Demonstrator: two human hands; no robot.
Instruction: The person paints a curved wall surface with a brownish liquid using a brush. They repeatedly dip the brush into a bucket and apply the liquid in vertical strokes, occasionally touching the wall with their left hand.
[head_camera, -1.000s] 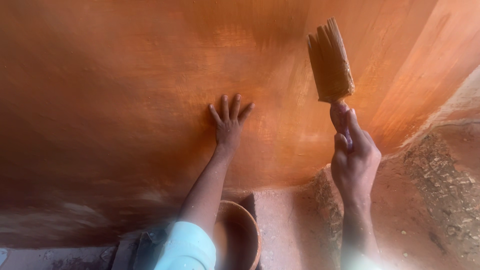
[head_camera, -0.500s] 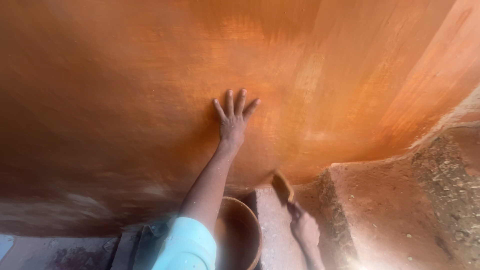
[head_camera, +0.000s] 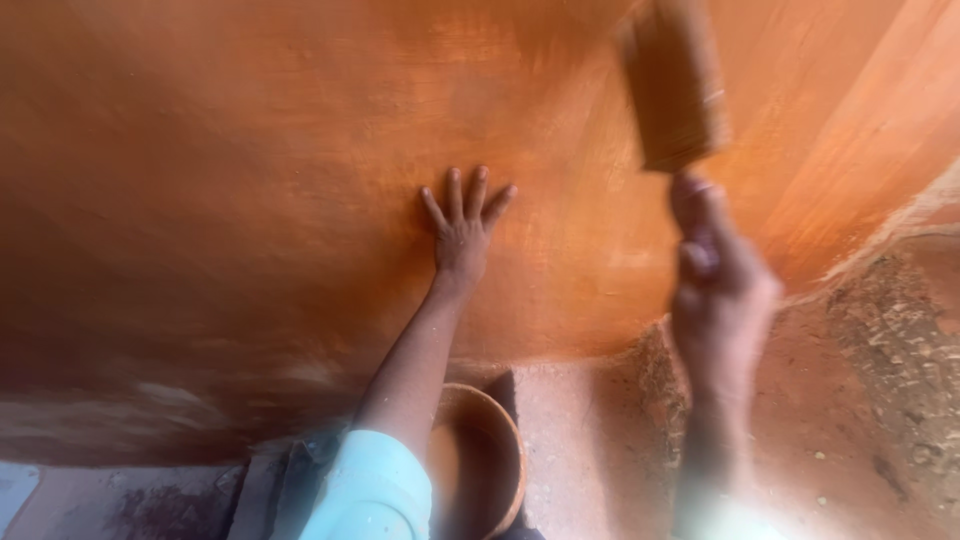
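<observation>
- Head view, nearest the camera: a pale blue sleeve covers the left upper arm at the bottom edge, and just beside it on the ground stands a round bowl with an orange-brown rim.
- Reddish, gritty ground spreads to the right, under the right forearm.
- Right hand is raised and blurred; its fingers are curled shut around the handle of a brush, which points up with its wide bristle end against the wall.
- Left hand lies flat on the wall, fingers spread wide open and holding nothing, palm touching the surface.
- Farthest, the orange-brown wall fills the upper frame, smooth and faintly streaked.
</observation>
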